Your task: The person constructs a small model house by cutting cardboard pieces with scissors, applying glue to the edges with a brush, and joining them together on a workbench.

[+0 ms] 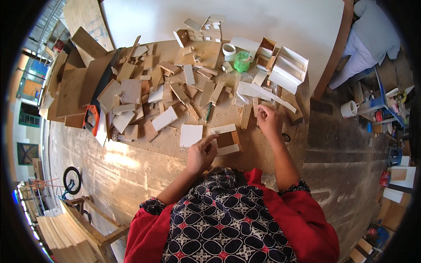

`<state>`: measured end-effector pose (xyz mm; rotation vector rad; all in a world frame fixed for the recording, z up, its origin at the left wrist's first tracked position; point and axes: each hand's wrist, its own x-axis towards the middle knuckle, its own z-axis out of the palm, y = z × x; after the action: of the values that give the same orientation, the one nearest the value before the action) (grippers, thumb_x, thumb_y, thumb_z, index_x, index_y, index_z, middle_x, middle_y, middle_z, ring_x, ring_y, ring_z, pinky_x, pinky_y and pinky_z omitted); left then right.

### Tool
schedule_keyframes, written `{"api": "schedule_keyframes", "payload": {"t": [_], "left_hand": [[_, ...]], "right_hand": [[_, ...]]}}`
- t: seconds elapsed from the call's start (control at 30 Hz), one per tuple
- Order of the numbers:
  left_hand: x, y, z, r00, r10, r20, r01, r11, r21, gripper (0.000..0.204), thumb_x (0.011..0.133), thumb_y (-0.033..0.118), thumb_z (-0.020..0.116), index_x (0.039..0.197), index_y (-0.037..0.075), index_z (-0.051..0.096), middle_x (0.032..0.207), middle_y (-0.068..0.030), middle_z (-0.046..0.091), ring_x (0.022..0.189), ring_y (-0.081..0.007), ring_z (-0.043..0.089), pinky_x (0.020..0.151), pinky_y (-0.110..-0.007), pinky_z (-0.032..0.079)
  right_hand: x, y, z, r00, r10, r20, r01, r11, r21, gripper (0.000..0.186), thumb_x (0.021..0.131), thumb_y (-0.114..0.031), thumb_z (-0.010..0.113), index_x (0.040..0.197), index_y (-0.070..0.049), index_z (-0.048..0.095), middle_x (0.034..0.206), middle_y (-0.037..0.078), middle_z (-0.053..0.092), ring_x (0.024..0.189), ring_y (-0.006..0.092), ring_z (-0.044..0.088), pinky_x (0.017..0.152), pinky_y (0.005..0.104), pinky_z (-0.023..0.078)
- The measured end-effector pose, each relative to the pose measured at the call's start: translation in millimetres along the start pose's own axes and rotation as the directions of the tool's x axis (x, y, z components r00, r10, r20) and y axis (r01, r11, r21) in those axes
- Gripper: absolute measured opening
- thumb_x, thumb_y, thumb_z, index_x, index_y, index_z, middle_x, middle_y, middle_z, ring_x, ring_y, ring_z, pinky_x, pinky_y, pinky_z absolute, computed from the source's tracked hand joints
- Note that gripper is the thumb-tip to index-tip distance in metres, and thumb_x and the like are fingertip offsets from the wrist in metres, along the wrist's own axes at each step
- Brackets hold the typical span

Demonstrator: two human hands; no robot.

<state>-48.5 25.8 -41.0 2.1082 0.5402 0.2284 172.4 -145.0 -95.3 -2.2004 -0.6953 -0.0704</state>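
In front of me on the worktable lies a small shallow wooden box (226,140) with white strips along its far and near sides and a brown inside. My left hand (203,154) is at its left end, fingers curled over that edge. A white square board (191,135) lies flat just beyond this hand, to the left. Farther right, my right hand (269,120) has its fingers bent together at the near end of a narrow wood strip (255,106); the fingertips are partly hidden. A green pencil (208,112) lies beyond the box.
Many wood offcuts (131,90) cover the table's left and middle. An orange-handled saw (91,120) is at the left edge. At the back stand a white cup (229,51), a green container (242,62) and a white compartmented box (288,69). A person (372,35) is at far right.
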Motion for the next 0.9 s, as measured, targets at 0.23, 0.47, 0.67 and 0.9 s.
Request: {"api": "schedule_keyframes", "payload": {"t": [0.23, 0.47, 0.67, 0.9], "left_hand": [[-1.5, -0.8, 0.5, 1.000, 0.008, -0.012, -0.008, 1.000, 0.000, 0.029, 0.083, 0.004, 0.061, 0.112, 0.004, 0.065, 0.076, -0.0150, 0.063, 0.057, -0.0186, 0.059, 0.056, -0.032, 0.048], [-2.4, -1.5, 1.2, 1.000, 0.008, -0.021, -0.009, 1.000, -0.021, 0.029, 0.083, 0.004, 0.061, 0.112, 0.004, 0.065, 0.075, -0.0139, 0.062, 0.058, -0.0180, 0.058, 0.057, -0.031, 0.048], [-4.3, -1.1, 0.9, 1.000, 0.010, -0.021, -0.010, 1.000, -0.007, 0.032, 0.083, 0.005, 0.062, 0.115, 0.004, 0.064, 0.073, -0.0129, 0.061, 0.057, -0.0173, 0.057, 0.056, -0.031, 0.047], [-8.2, 0.5, 0.3, 0.997, -0.038, -0.061, 0.034, 0.997, -0.063, 0.037, 0.084, 0.006, 0.064, 0.121, 0.004, 0.062, 0.066, -0.0093, 0.056, 0.054, -0.0137, 0.053, 0.054, -0.030, 0.045]], "right_hand": [[-1.9, 3.1, 3.9, 0.996, 0.038, -0.082, -0.035, 0.999, 0.039, 0.016, 0.080, -0.012, 0.064, 0.095, -0.008, 0.068, 0.080, 0.010, 0.068, 0.072, 0.0300, 0.065, 0.066, 0.0396, 0.051], [9.4, -10.0, 2.0, 0.996, 0.067, -0.053, -0.071, 0.995, -0.076, 0.021, 0.080, -0.026, 0.072, 0.093, -0.011, 0.067, 0.073, 0.006, 0.066, 0.070, 0.0282, 0.065, 0.064, 0.0396, 0.050], [18.0, -11.0, 7.7, 0.979, 0.203, 0.003, -0.198, 0.960, -0.197, 0.026, 0.076, -0.034, 0.075, 0.089, -0.012, 0.068, 0.075, 0.008, 0.069, 0.072, 0.0285, 0.067, 0.064, 0.0410, 0.051], [24.1, -10.5, 9.9, 0.979, 0.203, 0.010, -0.189, 0.924, -0.334, 0.025, 0.075, -0.031, 0.073, 0.091, -0.012, 0.068, 0.075, 0.009, 0.069, 0.074, 0.0295, 0.068, 0.066, 0.0409, 0.052]]}}
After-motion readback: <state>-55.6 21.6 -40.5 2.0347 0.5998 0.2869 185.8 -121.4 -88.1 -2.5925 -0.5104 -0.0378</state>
